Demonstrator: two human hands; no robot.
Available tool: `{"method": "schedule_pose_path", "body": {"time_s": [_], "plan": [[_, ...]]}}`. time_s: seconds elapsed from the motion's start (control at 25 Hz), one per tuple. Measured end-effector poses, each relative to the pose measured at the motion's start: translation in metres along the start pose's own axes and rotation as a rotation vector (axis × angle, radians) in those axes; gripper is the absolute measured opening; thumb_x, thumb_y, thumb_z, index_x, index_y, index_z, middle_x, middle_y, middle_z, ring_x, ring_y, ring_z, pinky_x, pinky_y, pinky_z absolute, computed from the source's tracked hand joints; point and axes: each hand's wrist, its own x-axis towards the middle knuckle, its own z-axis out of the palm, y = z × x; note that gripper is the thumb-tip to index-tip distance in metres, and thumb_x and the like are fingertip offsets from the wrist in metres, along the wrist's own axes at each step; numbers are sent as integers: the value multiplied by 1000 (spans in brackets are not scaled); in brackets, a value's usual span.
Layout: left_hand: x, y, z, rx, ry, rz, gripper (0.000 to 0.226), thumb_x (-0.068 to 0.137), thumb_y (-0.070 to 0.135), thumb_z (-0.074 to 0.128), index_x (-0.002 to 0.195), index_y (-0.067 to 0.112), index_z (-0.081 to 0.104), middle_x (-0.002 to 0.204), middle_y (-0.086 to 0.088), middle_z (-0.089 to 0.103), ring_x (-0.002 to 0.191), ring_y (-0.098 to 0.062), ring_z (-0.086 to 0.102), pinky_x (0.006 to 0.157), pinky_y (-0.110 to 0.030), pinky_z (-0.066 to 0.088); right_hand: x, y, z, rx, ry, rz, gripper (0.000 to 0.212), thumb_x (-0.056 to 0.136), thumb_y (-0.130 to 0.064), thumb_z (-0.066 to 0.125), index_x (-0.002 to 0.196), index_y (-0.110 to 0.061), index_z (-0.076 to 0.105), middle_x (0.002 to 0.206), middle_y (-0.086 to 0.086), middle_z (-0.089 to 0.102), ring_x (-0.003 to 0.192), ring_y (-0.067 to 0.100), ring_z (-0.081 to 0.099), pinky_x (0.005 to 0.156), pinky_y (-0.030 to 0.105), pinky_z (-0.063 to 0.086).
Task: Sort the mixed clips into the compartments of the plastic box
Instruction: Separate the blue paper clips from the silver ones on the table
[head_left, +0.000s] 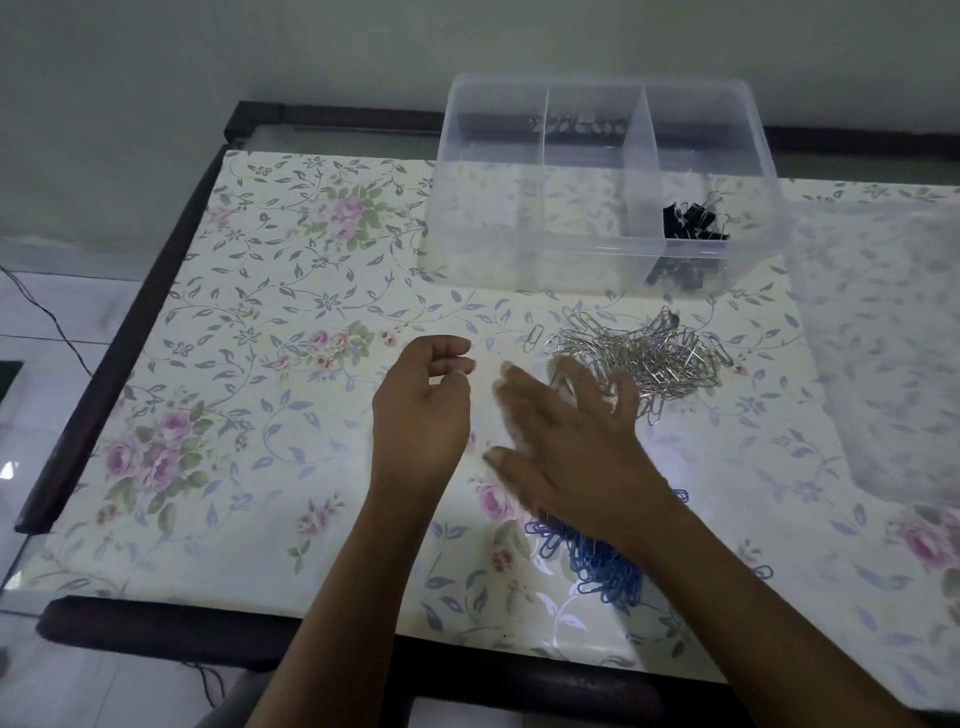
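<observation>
Your right hand (566, 431) splayed over silver clips (660, 353), 2 o'clock of left hand (423, 410); left fingers curled, contents unclear. Clips likely light, slick, tangle-prone: pinch few at heap edge. Plastic box (519, 260) at 12.

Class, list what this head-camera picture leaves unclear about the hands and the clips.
- Head view: whether the curled left hand pinches a clip; too small to tell.
- Head view: right hand, its fingertips motion-blurred.
- Head view: part of the blue paper-clip pile, under the right forearm.

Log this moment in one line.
binder clips: in box, right compartment; silver clips: heaped, right hand open above; blue clips: heaped under forearm; left hand: curled
</observation>
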Motion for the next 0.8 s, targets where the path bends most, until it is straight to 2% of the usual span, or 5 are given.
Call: {"method": "schedule_pose_path", "body": {"time_s": [0.24,0.4,0.48,0.6,0.8], "plan": [[-1,-2,4,132,-50,89,25,88,6,48,104,22,57,101,2,61,84,-14,57,66,-14,44,10,48,-40,257,186,267,40,79,-33,62,114,-15,63,118,9,59,112,30,49,91,41,35],[14,-17,10,665,-286,418,58,75,41,54,129,21,46,126,-2,50,116,-22,45,97,-33,34,0,90,-63,366,-206,422,123,35,-74,66,143,-34,24,153,3,15,138,24,14,111,48,15],[30,-12,16,793,-315,509,75,63,57,41,130,24,45,131,-2,47,122,-25,41,96,-32,27,-6,89,-55,297,-308,369,134,30,-80,61,144,-43,1,156,-2,-7,142,24,-5,111,55,0],[42,-12,28,860,-281,532,79,68,59,35,134,16,43,140,-8,43,130,-30,36,100,-34,25,-3,79,-34,264,-287,372,125,45,-77,64,144,-42,-3,155,1,-11,142,27,-10,111,54,-1],[19,-23,49,984,-547,468,60,97,45,23,147,24,-2,155,1,-18,141,-26,-23,113,-45,-10,3,76,-29,422,-58,360,91,69,-51,72,143,-23,28,152,6,20,138,21,20,110,38,24]]}}
